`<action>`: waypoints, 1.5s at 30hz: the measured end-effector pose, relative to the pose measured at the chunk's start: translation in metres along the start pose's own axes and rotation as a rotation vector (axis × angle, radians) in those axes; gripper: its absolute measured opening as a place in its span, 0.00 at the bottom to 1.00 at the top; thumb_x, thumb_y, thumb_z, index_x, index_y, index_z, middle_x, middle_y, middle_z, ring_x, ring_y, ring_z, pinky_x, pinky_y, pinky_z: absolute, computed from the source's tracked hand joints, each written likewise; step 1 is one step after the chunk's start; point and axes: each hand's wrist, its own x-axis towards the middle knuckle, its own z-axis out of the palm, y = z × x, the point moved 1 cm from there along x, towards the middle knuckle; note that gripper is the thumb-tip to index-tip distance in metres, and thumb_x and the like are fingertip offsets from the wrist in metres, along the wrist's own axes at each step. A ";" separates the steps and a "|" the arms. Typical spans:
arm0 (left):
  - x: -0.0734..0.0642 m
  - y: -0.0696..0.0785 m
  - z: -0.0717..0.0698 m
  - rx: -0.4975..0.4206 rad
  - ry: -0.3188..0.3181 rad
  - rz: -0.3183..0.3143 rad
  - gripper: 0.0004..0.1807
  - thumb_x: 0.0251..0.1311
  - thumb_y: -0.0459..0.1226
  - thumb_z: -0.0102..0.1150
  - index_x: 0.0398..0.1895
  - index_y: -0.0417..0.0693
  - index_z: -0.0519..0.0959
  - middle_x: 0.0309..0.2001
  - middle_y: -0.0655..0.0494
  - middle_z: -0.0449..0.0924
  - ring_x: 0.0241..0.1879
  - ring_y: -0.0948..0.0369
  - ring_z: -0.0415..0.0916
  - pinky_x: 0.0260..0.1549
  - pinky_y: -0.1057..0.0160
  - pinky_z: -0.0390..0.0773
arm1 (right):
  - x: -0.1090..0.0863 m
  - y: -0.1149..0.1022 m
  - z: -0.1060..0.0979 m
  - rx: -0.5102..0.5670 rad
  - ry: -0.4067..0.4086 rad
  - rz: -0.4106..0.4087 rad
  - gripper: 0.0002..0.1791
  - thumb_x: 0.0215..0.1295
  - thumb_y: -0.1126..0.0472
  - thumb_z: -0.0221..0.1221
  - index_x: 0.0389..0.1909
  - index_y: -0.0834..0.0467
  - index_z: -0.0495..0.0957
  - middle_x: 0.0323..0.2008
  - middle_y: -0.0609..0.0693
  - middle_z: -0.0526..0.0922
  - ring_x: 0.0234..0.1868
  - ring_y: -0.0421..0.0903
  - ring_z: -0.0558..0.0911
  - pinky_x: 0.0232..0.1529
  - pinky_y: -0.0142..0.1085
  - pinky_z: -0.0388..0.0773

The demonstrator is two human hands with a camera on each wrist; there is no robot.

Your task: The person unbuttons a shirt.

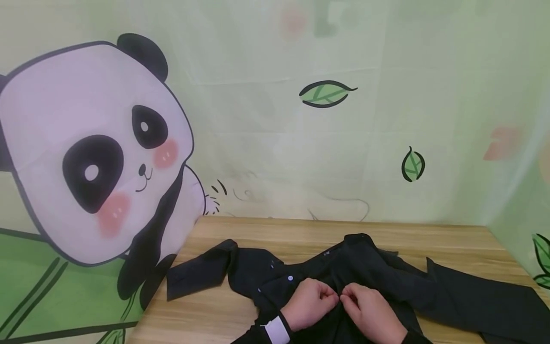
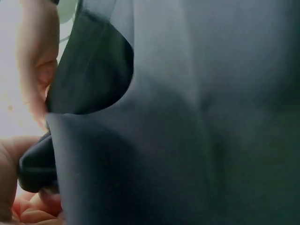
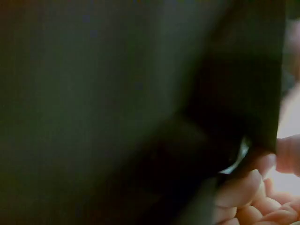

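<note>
A black long-sleeved shirt [image 1: 275, 282] lies spread on the table, its collar toward the back. Both hands meet over the shirt's front, fingertips nearly touching. My left hand [image 1: 310, 303], with a white band [image 1: 277, 330] at the wrist, pinches the cloth between thumb and curled fingers. Opposite it, my right hand [image 1: 373, 310] pinches the fabric too. Whatever small part sits between the fingertips is hidden. A pale button [image 1: 290, 278] shows up and left of the left hand. Dark cloth [image 2: 197, 117] fills most of the left wrist view, and fingers [image 3: 239, 190] grip its edge in the right wrist view.
The wooden table [image 1: 429, 231] runs back to a pale green backdrop [image 1: 258, 119] printed with a panda [image 1: 94, 86] and leaves. One sleeve [image 1: 197, 277] is bent out to the left; the other [image 1: 494, 301] stretches toward the table's right edge.
</note>
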 end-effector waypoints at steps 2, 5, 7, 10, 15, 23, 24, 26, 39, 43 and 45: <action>-0.001 0.000 0.002 0.024 0.001 0.013 0.10 0.70 0.36 0.65 0.32 0.43 0.92 0.26 0.56 0.90 0.22 0.77 0.72 0.29 0.75 0.72 | 0.000 0.005 0.001 0.028 -0.041 0.041 0.06 0.75 0.60 0.64 0.35 0.50 0.80 0.25 0.39 0.75 0.24 0.32 0.70 0.28 0.31 0.68; 0.000 0.000 0.005 0.062 0.012 0.040 0.12 0.70 0.36 0.65 0.30 0.43 0.91 0.23 0.60 0.87 0.20 0.78 0.70 0.27 0.77 0.71 | -0.002 0.003 0.004 -0.226 0.052 -0.221 0.06 0.71 0.61 0.67 0.34 0.54 0.79 0.26 0.43 0.75 0.25 0.37 0.71 0.28 0.32 0.70; 0.000 0.000 0.006 0.070 0.021 0.041 0.15 0.70 0.36 0.64 0.23 0.43 0.89 0.18 0.64 0.81 0.17 0.77 0.67 0.24 0.77 0.68 | -0.005 -0.002 0.008 -0.476 0.219 -0.427 0.07 0.74 0.63 0.62 0.33 0.56 0.79 0.25 0.44 0.74 0.25 0.39 0.70 0.27 0.32 0.70; 0.000 0.001 0.006 0.056 0.036 0.018 0.21 0.68 0.36 0.64 0.13 0.44 0.81 0.12 0.69 0.69 0.13 0.75 0.62 0.20 0.76 0.62 | -0.007 -0.011 0.011 -0.666 0.409 -0.593 0.21 0.85 0.63 0.43 0.30 0.58 0.78 0.23 0.47 0.73 0.24 0.43 0.69 0.28 0.34 0.69; -0.002 0.003 0.006 -0.032 0.061 -0.067 0.26 0.64 0.36 0.64 0.06 0.49 0.70 0.09 0.70 0.60 0.11 0.71 0.56 0.18 0.72 0.55 | -0.009 -0.014 0.018 -0.661 0.482 -0.552 0.32 0.90 0.61 0.29 0.30 0.60 0.79 0.23 0.50 0.75 0.23 0.46 0.72 0.26 0.37 0.73; -0.008 0.000 0.010 -0.046 0.072 -0.075 0.14 0.65 0.34 0.63 0.21 0.43 0.89 0.14 0.65 0.77 0.15 0.73 0.65 0.20 0.73 0.62 | 0.002 0.009 0.013 0.156 -0.095 0.212 0.05 0.78 0.59 0.61 0.38 0.52 0.82 0.27 0.41 0.76 0.25 0.34 0.72 0.31 0.29 0.69; -0.009 -0.001 0.010 -0.032 0.066 -0.051 0.13 0.67 0.34 0.63 0.25 0.43 0.91 0.16 0.63 0.81 0.16 0.74 0.67 0.21 0.74 0.65 | 0.004 0.013 0.011 0.245 -0.140 0.242 0.05 0.78 0.58 0.61 0.40 0.53 0.82 0.28 0.42 0.77 0.25 0.36 0.72 0.32 0.29 0.68; -0.011 -0.002 0.011 0.017 0.046 0.012 0.12 0.69 0.34 0.63 0.29 0.44 0.92 0.21 0.60 0.86 0.18 0.76 0.69 0.23 0.76 0.68 | 0.005 0.018 0.003 0.374 -0.228 0.269 0.08 0.79 0.56 0.61 0.42 0.56 0.83 0.30 0.45 0.78 0.27 0.39 0.73 0.33 0.30 0.67; -0.031 -0.006 0.003 0.287 0.000 0.283 0.06 0.74 0.39 0.64 0.42 0.57 0.90 0.38 0.66 0.83 0.35 0.79 0.73 0.38 0.80 0.73 | -0.015 0.027 -0.012 0.660 -0.404 0.279 0.13 0.84 0.56 0.54 0.48 0.65 0.77 0.32 0.46 0.74 0.35 0.42 0.75 0.37 0.32 0.66; -0.054 -0.009 -0.028 0.249 -0.126 0.383 0.07 0.76 0.39 0.61 0.44 0.54 0.89 0.50 0.60 0.84 0.47 0.72 0.80 0.49 0.76 0.78 | -0.031 0.043 -0.044 0.535 -0.398 0.204 0.14 0.85 0.54 0.52 0.50 0.63 0.75 0.33 0.46 0.72 0.32 0.39 0.72 0.35 0.33 0.64; -0.071 -0.010 -0.055 0.140 -0.238 0.344 0.08 0.77 0.40 0.60 0.44 0.51 0.88 0.54 0.55 0.87 0.51 0.70 0.81 0.53 0.73 0.79 | -0.041 0.056 -0.071 0.586 -0.478 0.184 0.15 0.85 0.56 0.52 0.51 0.66 0.73 0.35 0.48 0.72 0.34 0.41 0.73 0.36 0.35 0.63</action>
